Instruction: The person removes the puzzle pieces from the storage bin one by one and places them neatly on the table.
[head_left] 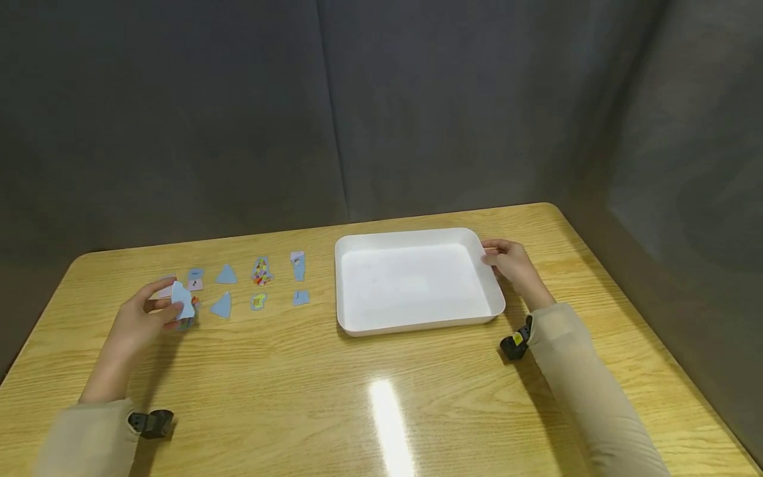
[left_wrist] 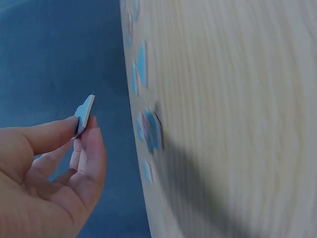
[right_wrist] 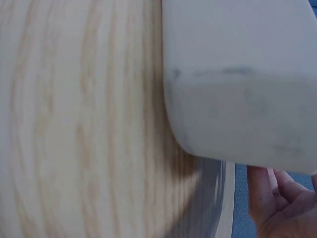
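In the head view my left hand point(head_left: 140, 321) is raised over the table's left side, pinching a light blue cutout piece point(head_left: 182, 301) between thumb and fingers. The left wrist view shows the piece point(left_wrist: 85, 115) nearly edge-on, thin with a pale edge. Below and beside that hand lie other flat pieces, partly covered by it. At the right end of a white rectangular tray point(head_left: 417, 324), my right hand point(head_left: 515, 268) grips the rim. In the right wrist view the tray's wall point(right_wrist: 237, 119) hides part of the fingers point(right_wrist: 260, 196).
Several flat cutouts lie in two rough rows left of the tray: blue triangles point(head_left: 222, 305), a multicoloured piece point(head_left: 261, 271), a yellow-centred piece point(head_left: 258, 302) and a small blue piece point(head_left: 301, 297). A dark curtain point(head_left: 238, 119) hangs behind the wooden table point(head_left: 286, 404).
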A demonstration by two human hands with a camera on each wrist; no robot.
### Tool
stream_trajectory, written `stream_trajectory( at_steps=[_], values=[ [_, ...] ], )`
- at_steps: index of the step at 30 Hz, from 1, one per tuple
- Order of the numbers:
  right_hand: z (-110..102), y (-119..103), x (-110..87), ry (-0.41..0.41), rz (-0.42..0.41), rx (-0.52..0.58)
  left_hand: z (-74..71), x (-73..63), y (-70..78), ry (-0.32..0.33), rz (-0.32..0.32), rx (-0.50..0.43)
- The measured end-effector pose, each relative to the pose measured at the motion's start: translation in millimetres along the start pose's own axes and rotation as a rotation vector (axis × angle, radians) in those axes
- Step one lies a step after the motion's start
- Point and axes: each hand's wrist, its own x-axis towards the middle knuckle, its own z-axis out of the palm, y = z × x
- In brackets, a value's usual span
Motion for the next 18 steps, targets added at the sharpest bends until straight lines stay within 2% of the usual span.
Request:
stream_trajectory(
  at_steps=[10, 18],
  values=[
    [-1, 1, 0.0, 0.001, -0.002, 0.001, -15.9, 1.6, -30.6, 0.027, -0.096, 0.055],
    [1, 0, 0.3, 0.012, -0.003, -0.01, -19.4, 6.4, -45.3, 0.054, -0.147, 0.085]
  ],
)
